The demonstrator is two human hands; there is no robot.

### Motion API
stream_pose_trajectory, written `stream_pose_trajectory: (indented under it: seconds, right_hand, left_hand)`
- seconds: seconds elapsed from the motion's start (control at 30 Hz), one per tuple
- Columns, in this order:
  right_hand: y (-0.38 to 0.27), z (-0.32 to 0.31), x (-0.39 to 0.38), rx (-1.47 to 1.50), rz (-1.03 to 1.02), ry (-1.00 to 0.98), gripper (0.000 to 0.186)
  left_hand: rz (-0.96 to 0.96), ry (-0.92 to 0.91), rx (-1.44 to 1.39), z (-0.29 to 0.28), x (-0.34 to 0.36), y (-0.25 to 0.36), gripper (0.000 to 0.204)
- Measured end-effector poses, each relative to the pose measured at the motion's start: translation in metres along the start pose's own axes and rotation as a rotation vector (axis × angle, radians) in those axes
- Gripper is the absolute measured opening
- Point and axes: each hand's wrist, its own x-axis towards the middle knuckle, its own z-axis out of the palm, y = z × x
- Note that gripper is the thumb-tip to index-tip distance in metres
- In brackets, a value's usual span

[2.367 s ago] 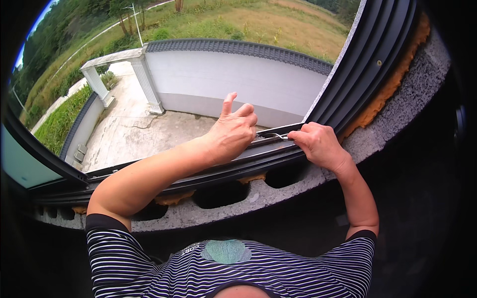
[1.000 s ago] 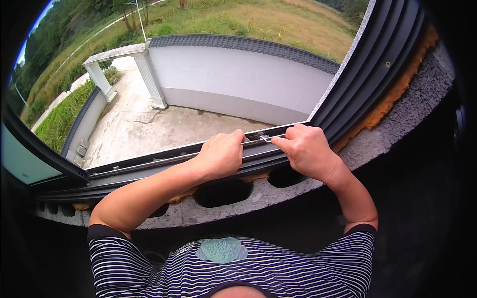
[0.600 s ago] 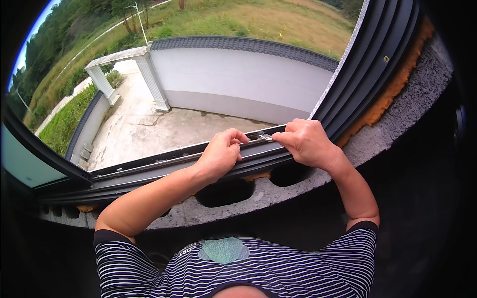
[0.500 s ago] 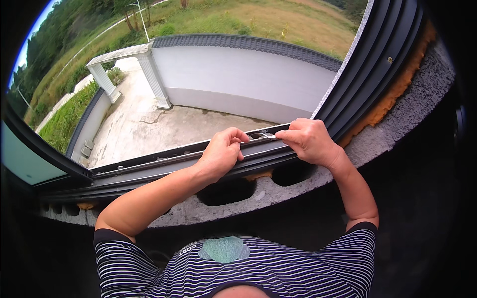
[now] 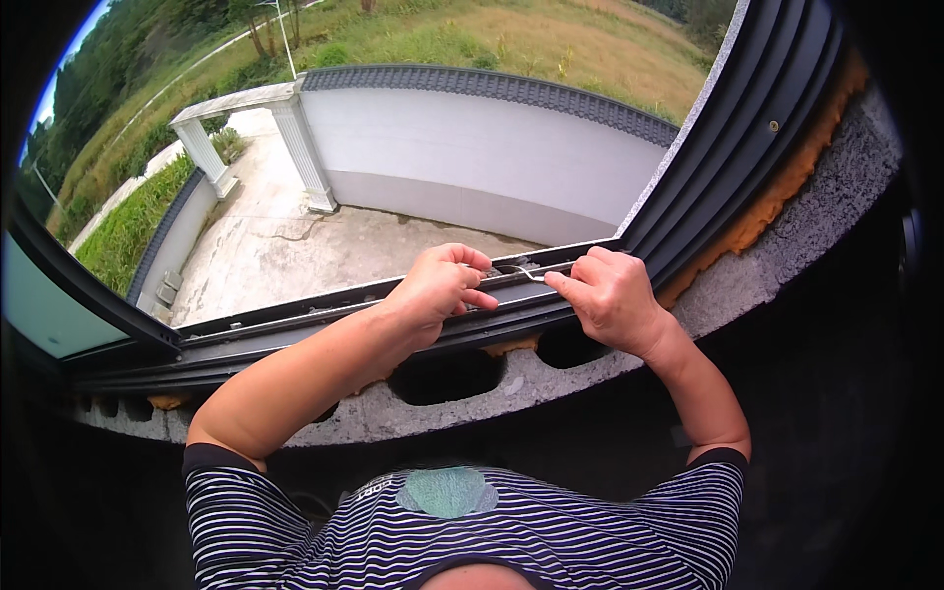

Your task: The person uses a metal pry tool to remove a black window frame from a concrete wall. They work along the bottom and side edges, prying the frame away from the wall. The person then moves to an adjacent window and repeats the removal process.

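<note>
My right hand [image 5: 619,300] pinches the end of a thin, bent, silvery strip [image 5: 532,274] between thumb and fingertips. The strip curves leftward over the bottom track of a dark window frame [image 5: 295,346]. I cannot make out whether it is wire or a small metal tool. Close to its far end is my left hand [image 5: 438,290], palm turned inward, with fingers partly curled and a gap between them and the thumb. Nothing shows clearly in that hand. Small grey bits lie in the track beside its fingertips.
Rough hollow blocks [image 5: 511,386] form the sill under the frame, with orange foam [image 5: 777,202] along the joint. A glazed sash [image 5: 59,305] stands at the left. Outside and below are a paved yard [image 5: 265,256], a white wall [image 5: 472,147] and a gateway [image 5: 300,138].
My left hand's fingers have spread further apart. My right hand has shifted slightly right and down, and more of the bent strip shows between the hands.
</note>
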Motion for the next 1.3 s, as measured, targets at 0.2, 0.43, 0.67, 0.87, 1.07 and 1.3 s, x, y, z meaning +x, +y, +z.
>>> stream_pose_trajectory:
  seconds: [0.2, 0.43, 0.67, 0.87, 1.07, 1.3]
  right_hand:
    - [0.008, -0.007, 0.011, 0.032, -0.024, -0.062, 0.023]
    - [0.010, -0.007, 0.014, 0.017, -0.039, -0.091, 0.023]
    - [0.015, -0.006, 0.011, 0.074, -0.059, -0.034, 0.019]
    - [0.008, -0.005, 0.008, 0.043, -0.030, -0.032, 0.018]
    - [0.010, -0.011, 0.016, 0.028, -0.056, -0.085, 0.025]
    - [0.012, -0.009, 0.010, 0.034, -0.024, -0.092, 0.025]
  left_hand:
    - [-0.053, -0.012, -0.105, 0.005, 0.001, 0.006, 0.029]
    - [0.110, -0.068, -0.084, 0.005, -0.008, -0.018, 0.038]
    - [0.199, -0.120, -0.076, 0.004, -0.007, -0.025, 0.041]
    - [0.176, -0.070, 0.193, 0.003, -0.006, -0.018, 0.036]
    - [0.874, 0.130, 1.071, 0.000, 0.024, -0.019, 0.014]
    - [0.913, 0.069, 1.354, 0.008, 0.034, -0.012, 0.007]
